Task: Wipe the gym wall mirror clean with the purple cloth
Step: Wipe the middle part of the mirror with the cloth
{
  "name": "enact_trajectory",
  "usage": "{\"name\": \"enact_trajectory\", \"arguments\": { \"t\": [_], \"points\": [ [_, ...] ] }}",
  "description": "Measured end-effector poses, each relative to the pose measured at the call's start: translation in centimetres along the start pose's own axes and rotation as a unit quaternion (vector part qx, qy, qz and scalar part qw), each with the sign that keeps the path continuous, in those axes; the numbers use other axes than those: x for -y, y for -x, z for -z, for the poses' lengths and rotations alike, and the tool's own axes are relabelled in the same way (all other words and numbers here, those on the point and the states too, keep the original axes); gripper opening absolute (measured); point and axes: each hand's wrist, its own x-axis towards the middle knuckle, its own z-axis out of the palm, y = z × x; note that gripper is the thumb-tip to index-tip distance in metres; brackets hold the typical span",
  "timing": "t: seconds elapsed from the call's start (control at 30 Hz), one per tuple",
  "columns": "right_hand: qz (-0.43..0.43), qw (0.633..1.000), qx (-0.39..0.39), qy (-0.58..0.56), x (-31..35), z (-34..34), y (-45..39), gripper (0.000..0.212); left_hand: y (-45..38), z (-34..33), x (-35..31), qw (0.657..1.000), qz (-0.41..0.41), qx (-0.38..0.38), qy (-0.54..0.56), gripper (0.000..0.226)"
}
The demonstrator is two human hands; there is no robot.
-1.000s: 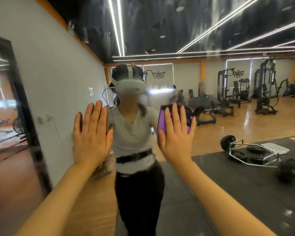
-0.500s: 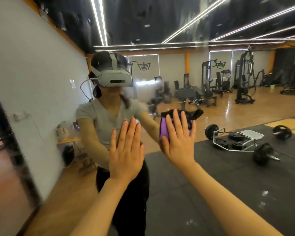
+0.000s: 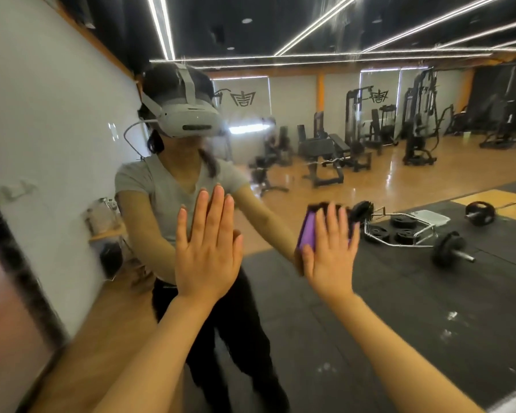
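Observation:
The gym wall mirror [image 3: 385, 293] fills the view and reflects a person in a headset, a grey top and dark trousers. My right hand [image 3: 329, 254] presses the purple cloth [image 3: 308, 232] flat against the glass with straight, spread fingers; most of the cloth is hidden behind the palm, and a dark edge shows at its top. My left hand [image 3: 207, 248] lies flat on the mirror to the left of it, fingers straight and together, holding nothing.
The mirror's dark frame edge [image 3: 18, 263] runs down the left side. The reflection shows a barbell with weight plates [image 3: 414, 234] on black matting, weight machines [image 3: 417, 120] on a wooden floor, and a white wall on the left.
Both hands have slid to the right along the glass, the right one carrying the cloth with it. The left hand has closed in on the right. My view has swung right too.

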Motion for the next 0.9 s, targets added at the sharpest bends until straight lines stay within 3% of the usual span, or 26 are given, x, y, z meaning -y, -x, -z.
{"name": "enact_trajectory", "arguments": {
  "t": [0.1, 0.23, 0.37, 0.53, 0.63, 0.9],
  "points": [
    [-0.049, 0.998, -0.042, -0.024, -2.1, 1.6, -6.8, 0.063, 0.0, 0.1, -0.1, 1.000, 0.003, -0.006, -0.008, 0.059],
    [-0.027, 0.997, -0.061, -0.030, -2.8, 2.1, -9.0, 0.062, -0.2, 0.0, -0.3, 0.999, -0.001, -0.015, -0.033, 0.061],
    [-0.015, 0.998, -0.061, -0.027, -3.2, 0.9, -5.8, 0.061, 0.0, -0.3, -0.2, 0.999, -0.001, -0.012, -0.033, 0.060],
    [0.066, 0.998, 0.003, 0.020, -4.0, -1.5, 4.5, 0.056, 0.1, -0.3, -0.2, 0.999, 0.007, -0.013, -0.038, 0.059],
    [0.093, 0.995, 0.022, 0.032, -4.6, -1.8, 5.9, 0.056, 0.0, -0.3, -0.2, 0.999, 0.005, -0.014, -0.048, 0.059],
    [0.076, 0.993, -0.065, -0.062, -4.0, 1.5, -8.7, 0.058, -0.5, 0.5, -1.0, 0.999, 0.025, 0.006, -0.047, 0.058]
  ]
}}
